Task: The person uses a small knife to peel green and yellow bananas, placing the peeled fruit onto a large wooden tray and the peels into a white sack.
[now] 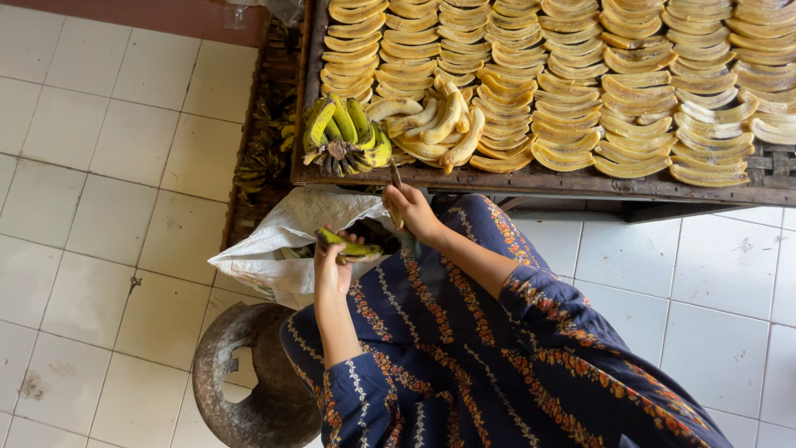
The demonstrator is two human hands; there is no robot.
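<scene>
**Unpeeled banana in one hand, knife in the other**

The banana [348, 247] is small, green-yellow with dark blotches, still in its skin, lying level over the open white sack [282, 241] just below the wooden drying tray [531, 179]. The left hand [332, 270] wraps around it, wrist bent upward, forearm rising from a patterned navy sleeve. The right hand [412, 209] is clenched on a thin knife [396, 184], blade pointing toward the tray edge. A bunch of green bananas [344, 134] sits beside peeled bananas [435, 123] and rows of sliced halves [580, 83]. The sack's contents are shadowed; the knife handle is hidden in the fist.
</scene>
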